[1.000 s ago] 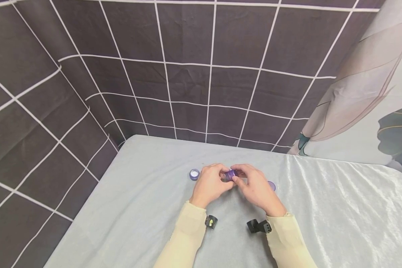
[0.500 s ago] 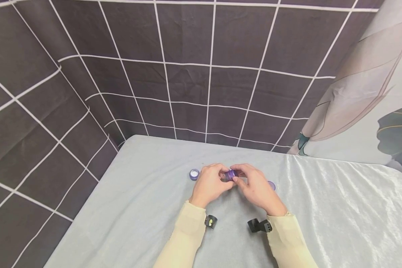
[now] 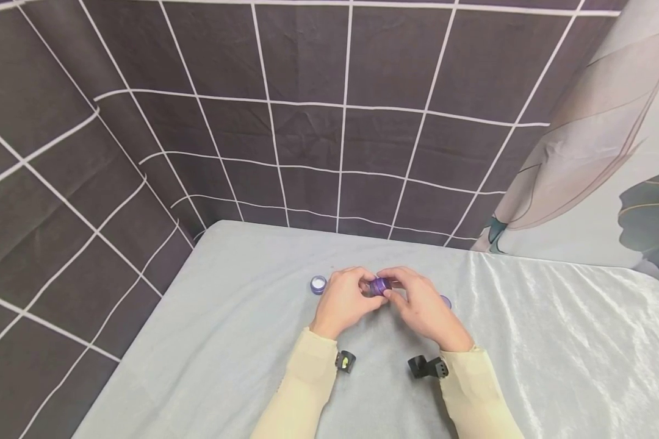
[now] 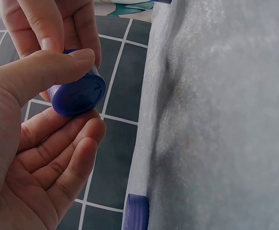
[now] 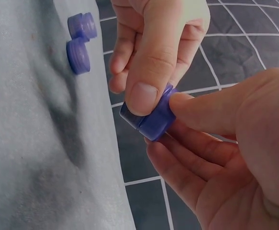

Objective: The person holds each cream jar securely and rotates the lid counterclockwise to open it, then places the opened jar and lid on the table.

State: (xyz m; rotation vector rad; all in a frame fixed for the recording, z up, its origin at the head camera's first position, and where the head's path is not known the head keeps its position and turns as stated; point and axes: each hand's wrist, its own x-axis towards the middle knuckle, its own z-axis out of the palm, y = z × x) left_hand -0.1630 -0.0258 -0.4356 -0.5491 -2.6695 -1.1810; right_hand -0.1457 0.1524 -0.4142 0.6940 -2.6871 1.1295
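Purple jar pinched by both hands

I see even, fairly bright, soft light in the head view, with sheen and glare streaks on the grey tablecloth at right. Wide-angle bending curves the grid backdrop lines near the edges. My wrist views look dimmer, cloth close up is soft and blurred, with dark shadow patches in folds.
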